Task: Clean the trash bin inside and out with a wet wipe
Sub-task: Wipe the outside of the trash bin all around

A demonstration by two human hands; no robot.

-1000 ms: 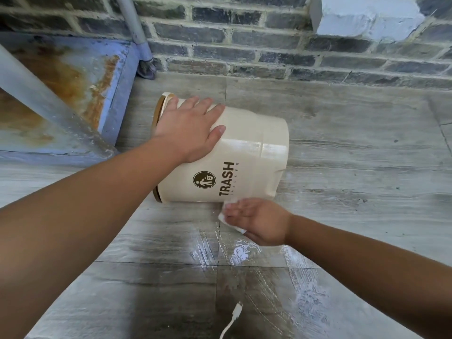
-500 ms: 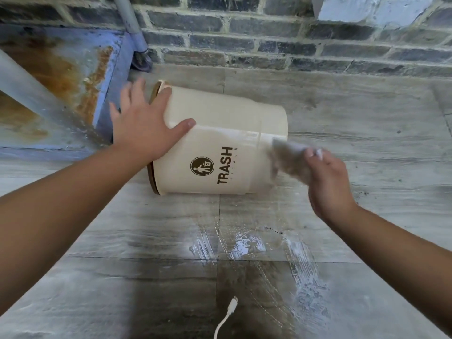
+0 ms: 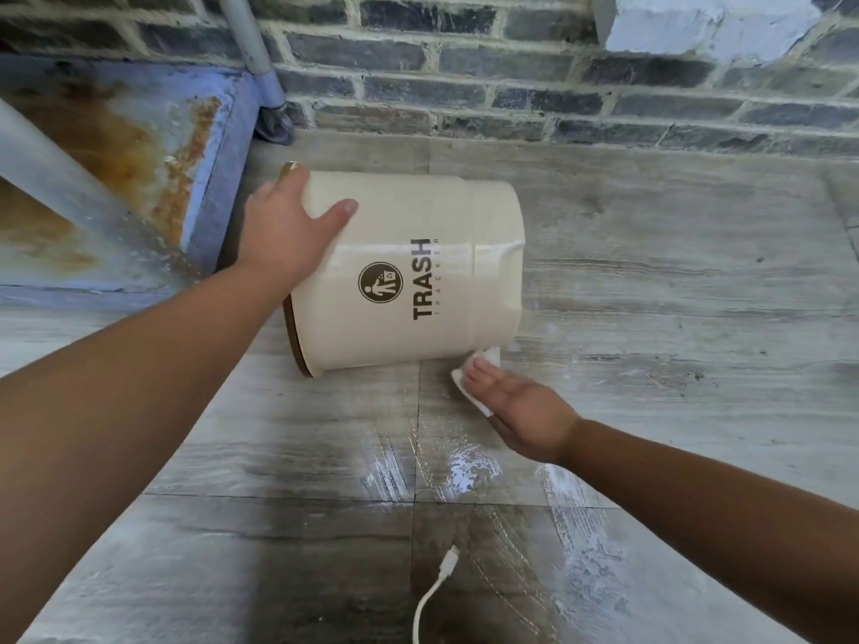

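Note:
A cream trash bin (image 3: 418, 211) printed with "TRASH" lies on its side on the floor, its brown-edged end to the left. My left hand (image 3: 288, 230) grips its upper left end, thumb on the side wall and fingers hidden behind. My right hand (image 3: 516, 402) holds a white wet wipe (image 3: 465, 383) pressed against the bin's lower right edge, next to the floor. The bin's inside is out of sight.
A brick wall (image 3: 511, 86) runs behind the bin. A rusty blue metal frame (image 3: 139, 146) and a grey pipe (image 3: 251, 53) stand at left. Wet streaks (image 3: 465, 471) shine on the grey floor tiles. A white cable (image 3: 437, 583) lies near the bottom edge.
My right hand swept the wipe up the bin's right end and back down to its lower right edge. My left hand slid from the top of the bin to its left end.

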